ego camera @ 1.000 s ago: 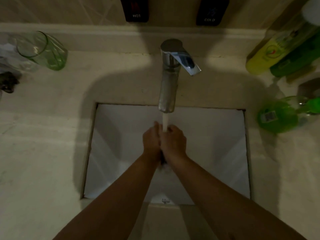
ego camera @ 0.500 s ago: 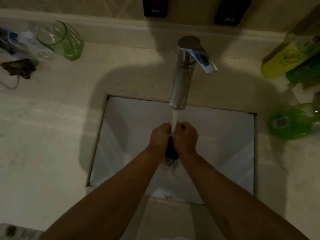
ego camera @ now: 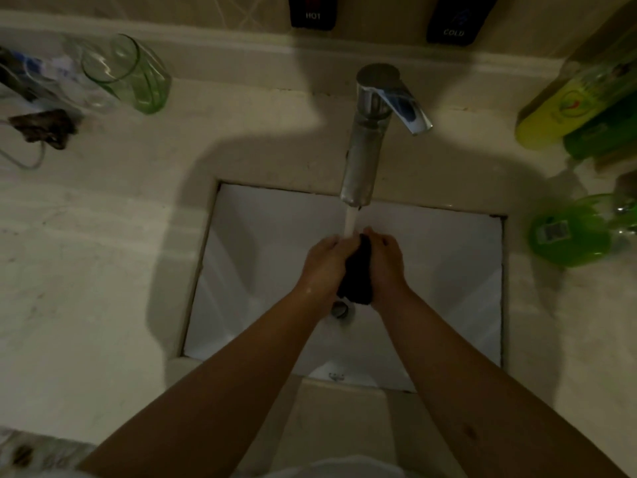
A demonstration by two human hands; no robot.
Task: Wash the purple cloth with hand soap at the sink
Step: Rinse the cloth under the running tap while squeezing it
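The purple cloth [ego camera: 356, 276] looks almost black in the dim light and is bunched between my two hands over the white sink basin [ego camera: 248, 270]. My left hand [ego camera: 324, 263] grips its left side and my right hand [ego camera: 386, 263] grips its right side. A stream of water [ego camera: 351, 222] runs from the chrome faucet [ego camera: 365, 146] onto the top of the cloth. The cloth's lower end hangs just above the drain [ego camera: 339, 309]. A green hand soap bottle [ego camera: 572, 232] lies on the counter to the right of the basin.
A green glass tumbler [ego camera: 134, 75] and some clutter stand at the back left of the counter. A yellow bottle [ego camera: 565, 108] and a darker green bottle [ego camera: 603, 132] lean at the back right. Black HOT [ego camera: 313, 12] and COLD [ego camera: 454, 19] boxes hang on the wall.
My hands have parted slightly, so more of the dark cloth shows between them under the running water. The view has shifted a little, with the sink sitting further right in frame.
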